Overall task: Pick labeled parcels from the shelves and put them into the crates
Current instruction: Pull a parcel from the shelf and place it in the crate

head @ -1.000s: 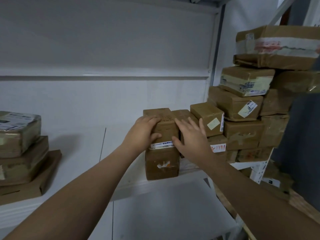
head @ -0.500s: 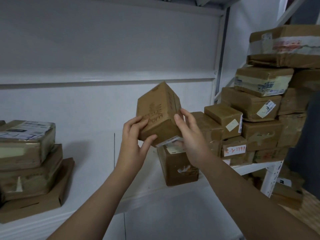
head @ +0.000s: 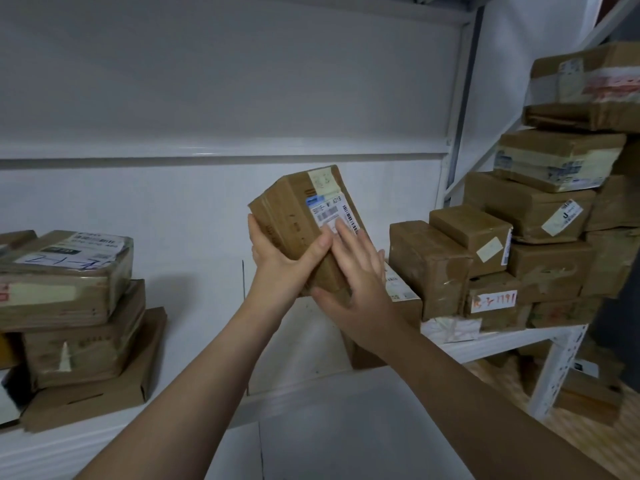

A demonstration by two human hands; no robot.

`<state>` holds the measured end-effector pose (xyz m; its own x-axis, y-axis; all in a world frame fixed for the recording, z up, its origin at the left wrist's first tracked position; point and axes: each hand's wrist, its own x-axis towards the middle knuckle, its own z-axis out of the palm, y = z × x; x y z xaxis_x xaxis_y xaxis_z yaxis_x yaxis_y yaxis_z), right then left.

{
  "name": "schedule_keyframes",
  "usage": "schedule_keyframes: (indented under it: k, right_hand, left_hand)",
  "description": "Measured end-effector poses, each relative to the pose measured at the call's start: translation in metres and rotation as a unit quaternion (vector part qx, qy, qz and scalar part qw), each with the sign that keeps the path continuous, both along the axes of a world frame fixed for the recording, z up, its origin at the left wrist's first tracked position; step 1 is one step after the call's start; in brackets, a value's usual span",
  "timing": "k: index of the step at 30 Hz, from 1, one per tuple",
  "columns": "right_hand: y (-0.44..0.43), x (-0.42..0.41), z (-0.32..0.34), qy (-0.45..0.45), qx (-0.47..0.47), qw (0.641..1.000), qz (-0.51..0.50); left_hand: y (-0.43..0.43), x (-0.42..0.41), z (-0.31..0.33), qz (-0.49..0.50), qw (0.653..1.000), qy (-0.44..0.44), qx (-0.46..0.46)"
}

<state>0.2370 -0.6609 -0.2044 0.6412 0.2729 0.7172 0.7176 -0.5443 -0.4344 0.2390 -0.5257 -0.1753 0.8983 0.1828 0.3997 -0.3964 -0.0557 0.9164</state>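
A small brown cardboard parcel (head: pixel 298 209) with a white barcode label on its upper face is held tilted in the air in front of the white shelf (head: pixel 194 344). My left hand (head: pixel 284 258) grips its lower left side, thumb across the front. My right hand (head: pixel 356 271) lies with straight fingers against its right face, fingertips touching the label. Below and behind them another labelled parcel (head: pixel 401 299) stands on the shelf, mostly hidden by my right hand.
A pile of several taped brown parcels (head: pixel 519 244) fills the shelf's right end, one marked in orange (head: pixel 495 299). A stack of flat parcels (head: pixel 69 292) sits at the left. A white shelf post (head: pixel 561 368) stands at the right, with boxes on the floor (head: pixel 588 393) behind it.
Both hands lifted the parcel off the one beneath it and turned it, so its labelled face now shows. The view shifted left and closer.
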Motion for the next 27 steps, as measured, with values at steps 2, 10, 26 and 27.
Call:
schedule_keyframes:
  k: [2,10,26,27]
  right_hand:
    - [0.0,-0.001,0.001,0.009,-0.009,1.0,0.008]
    - [-0.022,0.0,0.012,0.12,0.181,0.973,0.074]
    - [-0.03,-0.019,0.001,0.159,0.238,0.952,0.108]
    - [-0.033,-0.023,0.0,0.163,0.244,0.95,0.108]
  left_hand:
    - [0.003,0.002,-0.001,0.007,1.0,0.009,-0.005]
    - [0.01,0.0,-0.022,-0.052,0.997,-0.035,-0.053]
    - [0.001,-0.022,-0.029,-0.041,0.995,-0.049,-0.075]
    - [0.0,-0.025,-0.03,-0.045,0.996,-0.041,-0.072]
